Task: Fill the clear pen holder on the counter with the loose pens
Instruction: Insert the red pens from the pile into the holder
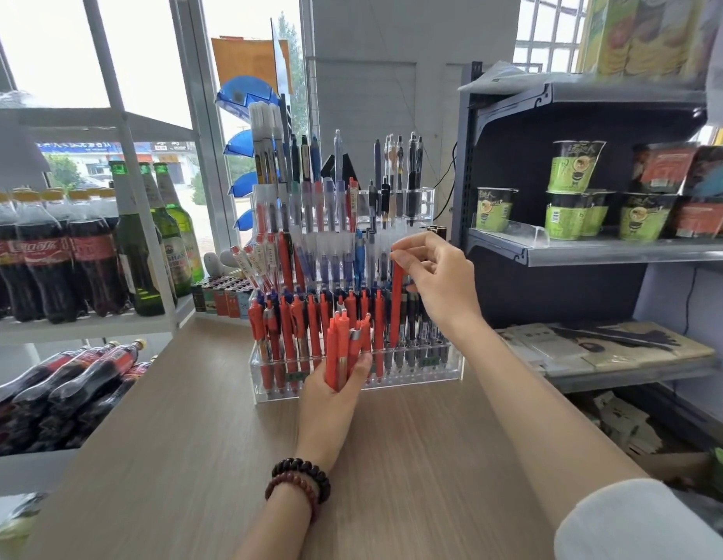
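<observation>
The clear pen holder (436, 373) stands on the wooden counter (412, 458). Its tiers are mostly packed, and the front row already has many red pens on its left and darker ones on its right. The right hand (440, 284) pinches one red pen (396, 313) by its top, upright at a front-row slot; I cannot tell whether its tip is seated. The left hand (331, 402) grips a bunch of red pens (343, 345) just in front of the holder. The job looks well along, with that handful left to slot in.
</observation>
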